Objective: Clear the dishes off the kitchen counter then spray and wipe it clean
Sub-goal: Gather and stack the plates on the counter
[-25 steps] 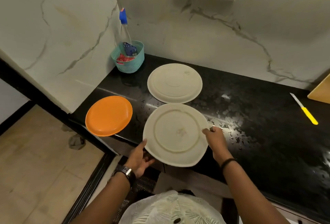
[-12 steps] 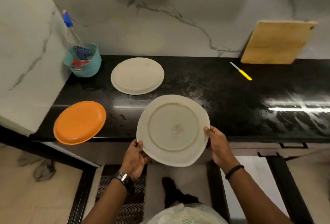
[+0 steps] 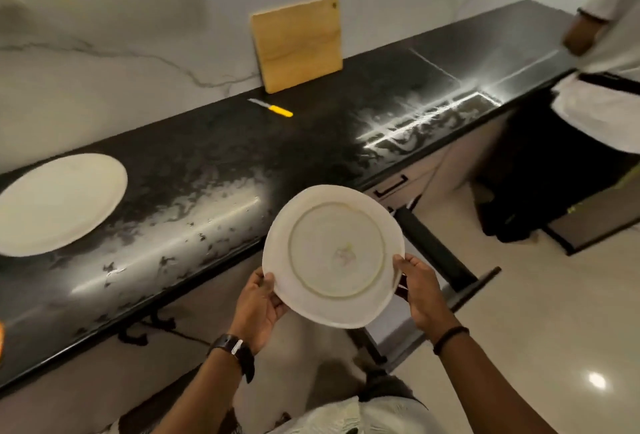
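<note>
I hold a cream plate in the air, off the black counter and in front of its edge. My left hand grips the plate's lower left rim, thumb on top. My right hand grips the right rim. A second cream plate lies flat on the counter at the far left. A sliver of the orange plate shows at the left frame edge. The counter surface is streaked with wet, shiny patches.
A yellow-handled knife lies near the wall. A wooden cutting board leans against the marble backsplash. Another person in white stands at the counter's far right end. A dark bag sits on the tiled floor.
I have lifted the plate clear of the counter and turned right along it. The basket with the spray bottle has left view and the orange plate nearly so; the person at the far end came into view.
</note>
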A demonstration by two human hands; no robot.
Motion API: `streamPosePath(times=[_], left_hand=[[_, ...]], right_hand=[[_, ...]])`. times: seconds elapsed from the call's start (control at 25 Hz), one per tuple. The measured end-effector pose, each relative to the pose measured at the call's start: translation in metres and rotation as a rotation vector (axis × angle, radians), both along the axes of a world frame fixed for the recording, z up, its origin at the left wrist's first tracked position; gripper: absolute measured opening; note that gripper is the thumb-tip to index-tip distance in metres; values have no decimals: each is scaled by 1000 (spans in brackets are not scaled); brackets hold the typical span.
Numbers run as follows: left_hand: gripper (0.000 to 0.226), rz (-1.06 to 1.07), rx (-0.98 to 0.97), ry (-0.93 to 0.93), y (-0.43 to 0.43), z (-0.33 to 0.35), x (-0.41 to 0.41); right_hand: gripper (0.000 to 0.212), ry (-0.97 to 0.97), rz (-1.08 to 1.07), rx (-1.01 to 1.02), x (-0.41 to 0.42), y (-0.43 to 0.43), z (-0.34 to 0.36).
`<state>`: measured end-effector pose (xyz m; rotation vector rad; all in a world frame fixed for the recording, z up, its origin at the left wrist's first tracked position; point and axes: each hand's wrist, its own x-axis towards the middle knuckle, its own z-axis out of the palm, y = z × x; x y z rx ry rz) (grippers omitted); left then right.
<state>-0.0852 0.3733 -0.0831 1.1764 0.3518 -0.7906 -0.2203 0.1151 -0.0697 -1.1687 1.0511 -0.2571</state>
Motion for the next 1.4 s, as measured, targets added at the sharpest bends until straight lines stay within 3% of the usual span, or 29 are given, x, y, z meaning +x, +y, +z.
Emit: streamPosePath(times=[0.12,0.44,0.8,1.12,1.28,1.4], left_hand=[[21,-124,29,-42,-74,7,-4],[26,-192,87,0,-258,-2,-36],[27,-312,266,15,-331,-21,-37],[42,-667,425,28,-375,-124,28],[46,-682,617,73,-406,-208,53],[32,-720,812,-20,-427,-311,64]], right_hand=[[14,-31,-98,25,-31,-58,-10],[18,35,-202,38,-82,-222,-27],[14,181,-221,154,-95,-285,-83],[22,459,-304,206,-83,-292,-159],[27,576,-261,266,-62,-305,-248],[27,630,-125,288,-44,-334,-349]])
